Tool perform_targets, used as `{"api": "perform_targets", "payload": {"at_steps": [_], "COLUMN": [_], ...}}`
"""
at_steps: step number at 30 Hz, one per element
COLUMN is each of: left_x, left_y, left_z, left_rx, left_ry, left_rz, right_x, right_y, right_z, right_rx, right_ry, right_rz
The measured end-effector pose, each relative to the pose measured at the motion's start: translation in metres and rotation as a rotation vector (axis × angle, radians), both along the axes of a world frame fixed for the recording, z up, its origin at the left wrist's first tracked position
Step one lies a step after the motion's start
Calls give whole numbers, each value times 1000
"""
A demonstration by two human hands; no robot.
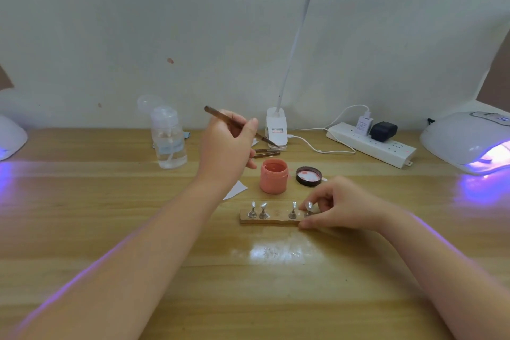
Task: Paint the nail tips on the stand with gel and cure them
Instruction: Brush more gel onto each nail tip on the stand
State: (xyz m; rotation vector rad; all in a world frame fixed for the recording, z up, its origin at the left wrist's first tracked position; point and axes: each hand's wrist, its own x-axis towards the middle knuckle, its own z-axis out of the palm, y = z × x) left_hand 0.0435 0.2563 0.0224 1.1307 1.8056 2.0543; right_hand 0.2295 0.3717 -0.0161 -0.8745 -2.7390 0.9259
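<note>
At the near centre of my wooden desk (110, 229): one nail stand (269, 218), a flat block with four metal pegs showing, each capped by a clear nail tip (264, 205).

My right hand (335, 205): fingers curled at the stand's right end, pinching the last peg and steadying the block.

My left hand (225, 146): raised above the desk, gripping the brush (237, 125) pen-fashion, bristle end pointing toward the lamp base.

Gel jar (274, 176): open, coral pink, just behind the stand; its lid (309, 176) beside it, inside up.

Curing lamp (469, 141): far right, lit violet; a second at far left.

Handling note: I judge the next need is a small load of gel, wiped on the jar rim, then thin strokes base to edge while my right hand keeps the stand still; thick coats may pool and cure unevenly.
</note>
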Motion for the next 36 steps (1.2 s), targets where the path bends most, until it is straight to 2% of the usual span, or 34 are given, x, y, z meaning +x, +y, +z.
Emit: {"api": "perform_targets", "payload": {"at_steps": [6,14,26,28,31,36], "left_x": [-3,-3,-2,-4,-11,-25], "left_y": [-1,9,18,18,17,14], "left_z": [-7,-3,-12,-12,-9,-10], "left_rx": [-169,-358,-549,-515,-376,-224], "left_ry": [145,398,514,496,360,-56], "left_rz": [-26,26,41,38,48,87], "right_x": [-6,-11,-12,-9,-3,0], "right_y": [5,6,1,2,4,3], "right_z": [-11,-15,-17,-15,-12,-13], "right_rx": [46,84,29,-16,-104,-104], "right_ry": [90,88,110,120,149,232], "right_rz": [-52,-159,-197,-172,-136,-133]}}
